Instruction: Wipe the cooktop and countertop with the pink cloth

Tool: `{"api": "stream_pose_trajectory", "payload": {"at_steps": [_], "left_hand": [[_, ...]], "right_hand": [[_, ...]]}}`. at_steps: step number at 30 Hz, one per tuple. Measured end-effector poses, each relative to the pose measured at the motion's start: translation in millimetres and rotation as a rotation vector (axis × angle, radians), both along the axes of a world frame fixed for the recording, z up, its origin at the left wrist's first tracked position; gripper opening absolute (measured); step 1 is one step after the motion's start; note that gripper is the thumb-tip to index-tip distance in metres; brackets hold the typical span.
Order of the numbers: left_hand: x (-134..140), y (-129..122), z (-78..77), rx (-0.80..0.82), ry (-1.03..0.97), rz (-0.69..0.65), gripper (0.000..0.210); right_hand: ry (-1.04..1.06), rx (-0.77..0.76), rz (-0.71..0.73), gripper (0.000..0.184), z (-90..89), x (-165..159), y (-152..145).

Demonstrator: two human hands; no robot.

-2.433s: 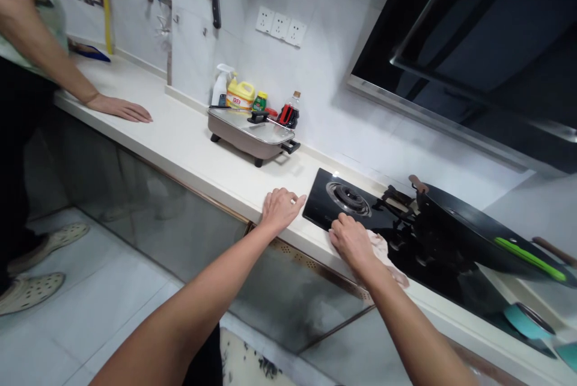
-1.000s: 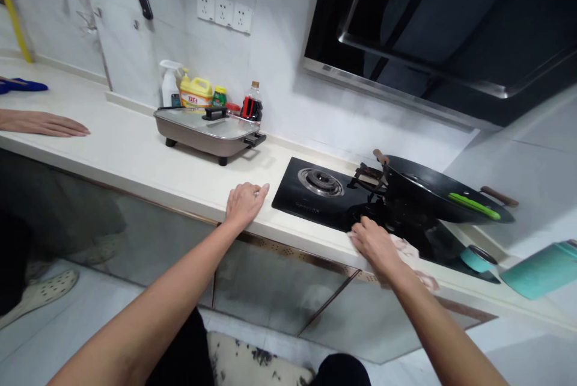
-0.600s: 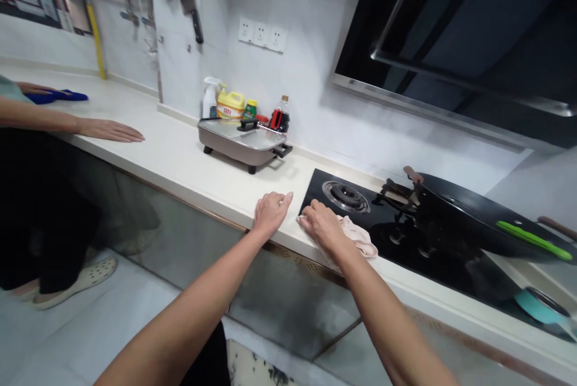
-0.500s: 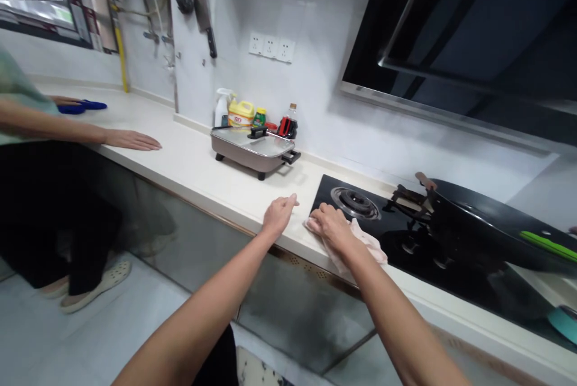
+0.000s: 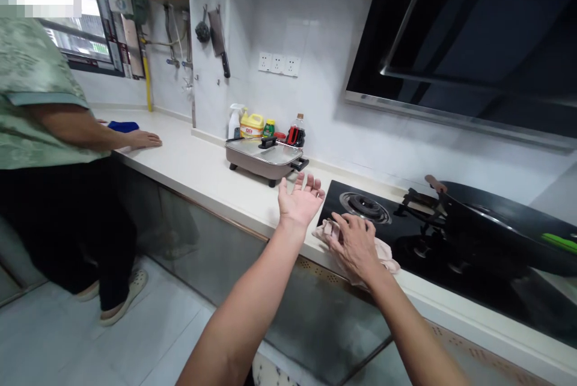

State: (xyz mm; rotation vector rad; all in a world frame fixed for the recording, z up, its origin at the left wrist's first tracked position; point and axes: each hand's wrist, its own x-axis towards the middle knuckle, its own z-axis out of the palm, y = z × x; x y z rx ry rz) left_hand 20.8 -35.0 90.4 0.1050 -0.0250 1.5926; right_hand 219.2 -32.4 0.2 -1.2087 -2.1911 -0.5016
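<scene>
My left hand [image 5: 300, 202] is raised palm up above the counter [image 5: 202, 172], its fingers spread and nothing in it. Just to its right, my right hand [image 5: 358, 246] rests over a crumpled pale pink cloth [image 5: 385, 252], thumb and fingers curved onto it. The cloth lies along the front left edge of the black gas stove [image 5: 333, 199], partly covered by that hand. Behind my left hand stands a brown electric pan [image 5: 252, 162] with a glass lid.
A black wok [image 5: 478, 229] sits on the stove, under the range hood [image 5: 451, 43]. Cleaning bottles [image 5: 251, 125] stand behind the pan. A cleaver [image 5: 217, 34] hangs on the wall. At the left, another person's hand [image 5: 145, 139] lies on the counter near a blue cloth [image 5: 123, 127].
My left hand has turned palm up, opened its fingers and risen. My right hand stays at the cloth with its fingers more spread. The view has shifted, and the co-worker stands closer to the counter.
</scene>
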Motion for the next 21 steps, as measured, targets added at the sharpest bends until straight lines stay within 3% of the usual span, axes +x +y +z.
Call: {"api": "stream_pose_trajectory", "payload": {"at_steps": [3,7,9,11,13,15,21], "left_hand": [[14.9,4.5,-5.4,-0.037,-0.012,-0.019,0.05],[56.1,23.8,-21.1,-0.016,0.097,-0.023,0.053],[85.7,33.5,-35.7,0.018,0.334,0.03,0.059],[113.9,39.6,-54.5,0.076,0.777,0.192,0.065],[134.3,41.2,-73.6,0.18,1.215,0.383,0.064],[144.5,39.8,-88.1,0.294,1.452,0.494,0.053],[146.7,37.2,-98.1,0.37,1.644,0.631,0.038]], "right_hand": [[0.396,-0.099,0.06,0.052,-11.4,13.7,-25.4],[1.179,-0.581,0.246,0.067,-31.2,-21.7,-78.6],[1.576,-0.821,0.342,0.075,-38.9,-55.3,-102.7],[1.832,-1.011,0.328,0.079,-44.7,-84.4,-119.1],[1.993,-1.109,0.264,0.08,-48.3,-100.4,-128.3],[2.082,-1.096,0.243,0.078,-49.3,-103.0,-134.4],[2.071,-1.08,0.422,0.06,-58.2,-77.7,-168.1]]}}
